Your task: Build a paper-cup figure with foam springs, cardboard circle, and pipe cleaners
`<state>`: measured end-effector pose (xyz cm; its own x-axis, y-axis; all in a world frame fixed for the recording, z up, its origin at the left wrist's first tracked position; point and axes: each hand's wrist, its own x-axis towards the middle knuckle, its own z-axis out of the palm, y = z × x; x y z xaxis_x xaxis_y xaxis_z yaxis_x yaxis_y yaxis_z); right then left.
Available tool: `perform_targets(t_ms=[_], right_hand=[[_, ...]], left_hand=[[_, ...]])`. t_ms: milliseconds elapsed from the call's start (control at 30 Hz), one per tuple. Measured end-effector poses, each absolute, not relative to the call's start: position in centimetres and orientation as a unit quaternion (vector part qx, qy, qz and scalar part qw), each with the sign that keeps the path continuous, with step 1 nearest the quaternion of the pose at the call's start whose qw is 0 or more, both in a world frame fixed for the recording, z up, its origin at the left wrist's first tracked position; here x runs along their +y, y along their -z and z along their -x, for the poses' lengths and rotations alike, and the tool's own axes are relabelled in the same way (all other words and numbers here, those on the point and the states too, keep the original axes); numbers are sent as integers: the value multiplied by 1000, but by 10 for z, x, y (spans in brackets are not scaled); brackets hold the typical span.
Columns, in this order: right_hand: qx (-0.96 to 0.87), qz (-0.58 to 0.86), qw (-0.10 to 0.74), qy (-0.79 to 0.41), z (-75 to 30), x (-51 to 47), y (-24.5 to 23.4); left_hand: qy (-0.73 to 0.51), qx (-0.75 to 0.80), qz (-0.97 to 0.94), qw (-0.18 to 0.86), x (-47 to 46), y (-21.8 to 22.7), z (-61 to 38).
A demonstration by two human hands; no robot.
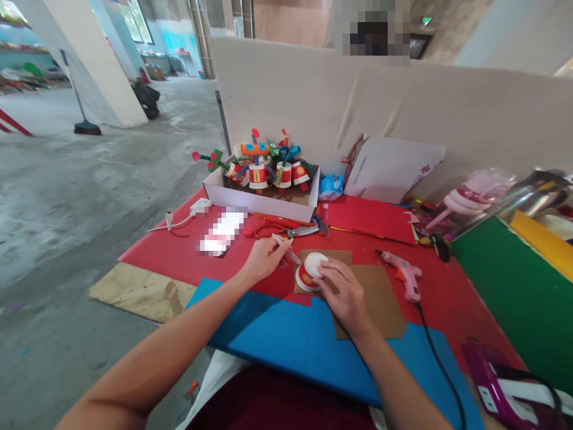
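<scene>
My right hand (344, 292) is closed around a small red and white paper cup (308, 276) with its white round end facing up. The cup is tilted, over a piece of brown cardboard (378, 292). To the cup's left, my left hand (267, 257) pinches a slim, pale, pen-like stick (290, 253); its exact kind is unclear. Its lower end points at the cup's side, and I cannot tell whether they touch. Just beyond my left hand lie scissors (299, 232) with red handles. A pink hot glue gun (406, 276) rests to the right.
Behind, a white box (264, 200) holds several paper-cup figures with coiled arms. A phone (224, 230) and white charger (200, 206) lie left. Blue sheet (277, 328) covers the near edge. At right stand a green board (501, 286), a pink bottle (470, 197) and a purple device (496, 382).
</scene>
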<state>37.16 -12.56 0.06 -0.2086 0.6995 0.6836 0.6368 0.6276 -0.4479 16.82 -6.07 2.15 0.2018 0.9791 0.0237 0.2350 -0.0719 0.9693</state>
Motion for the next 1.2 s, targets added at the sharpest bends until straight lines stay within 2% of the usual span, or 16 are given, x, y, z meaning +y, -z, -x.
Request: perform_targets(t_ms=[333, 800, 1200], right_hand=[[-774, 431, 462, -41, -371, -125, -1], [-771, 439, 460, -42, -370, -126, 0], [-773, 438, 458, -43, -369, -126, 2]], left_hand=[[-400, 507, -635, 424, -81, -23, -160], [-391, 491, -724, 286, -127, -23, -160], [-421, 460, -762, 173, -156, -4, -167]])
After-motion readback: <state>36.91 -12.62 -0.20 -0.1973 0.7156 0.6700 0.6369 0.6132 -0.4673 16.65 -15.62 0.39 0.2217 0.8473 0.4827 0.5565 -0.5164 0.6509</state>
